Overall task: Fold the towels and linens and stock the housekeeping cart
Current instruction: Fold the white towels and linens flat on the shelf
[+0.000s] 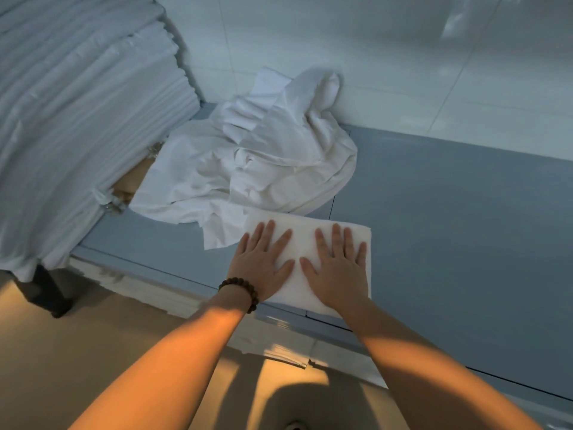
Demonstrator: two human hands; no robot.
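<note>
A folded white towel [305,240] lies flat near the front edge of a grey-blue table [449,228]. My left hand [263,262] presses on its left half with straight, spread fingers; a beaded bracelet is on that wrist. My right hand [338,265] lies flat on its right half, fingers also spread. Just behind the towel sits a crumpled heap of white linen [257,156], one corner of it reaching the towel's far left edge.
A tall stack of folded white linens [77,119] fills the left side of the table and overhangs its edge. A pale tiled wall [403,57] runs behind the table. Bare tabletop stretches to the right. Tan floor lies below the front edge.
</note>
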